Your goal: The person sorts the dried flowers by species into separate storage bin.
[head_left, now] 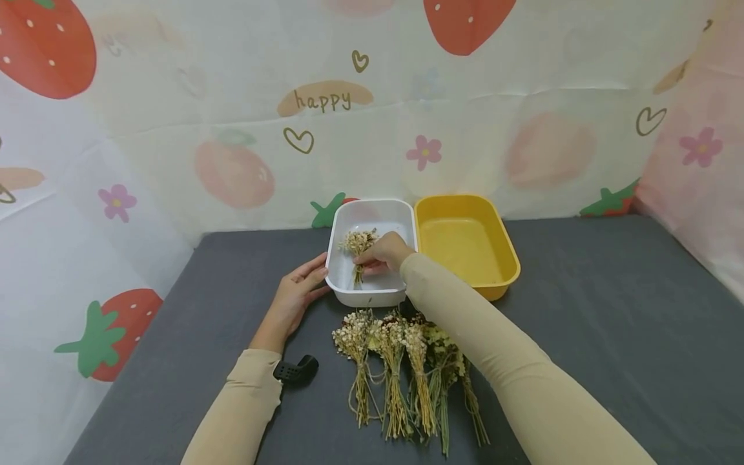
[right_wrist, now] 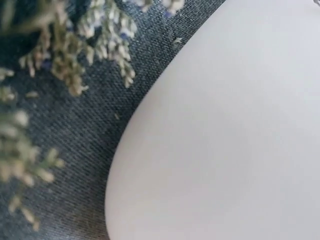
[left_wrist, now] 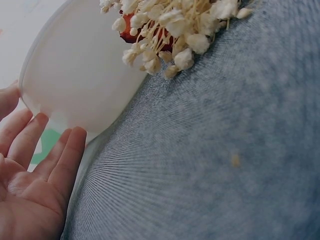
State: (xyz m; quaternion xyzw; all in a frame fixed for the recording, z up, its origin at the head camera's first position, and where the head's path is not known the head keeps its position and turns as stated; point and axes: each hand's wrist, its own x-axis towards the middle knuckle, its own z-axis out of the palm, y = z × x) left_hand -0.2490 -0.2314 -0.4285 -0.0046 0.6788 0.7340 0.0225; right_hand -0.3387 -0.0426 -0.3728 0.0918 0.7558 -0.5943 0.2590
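Inside the white plastic tub (head_left: 372, 298), my right hand (head_left: 385, 252) pinches a small bunch of dried flowers (head_left: 359, 241) by its stems. The bunch has cream heads pointing away from me, with the stem ends toward me. My left hand (head_left: 296, 294) touches the tub's left side with extended fingers. In the left wrist view, its fingertips (left_wrist: 76, 137) meet the white wall (left_wrist: 85, 75) and the thumb is at the rim. The right wrist view has the tub's outer wall (right_wrist: 215, 130) up close, and the right hand is outside that frame.
Several dried flower bunches (head_left: 395, 374) lie in a row on the dark grey cloth (head_left: 610, 336), just in front of the white tub and partly under the right forearm. A yellow tub (head_left: 465, 248) stands against the white one's right side. A printed curtain (head_left: 360, 161) rises behind.
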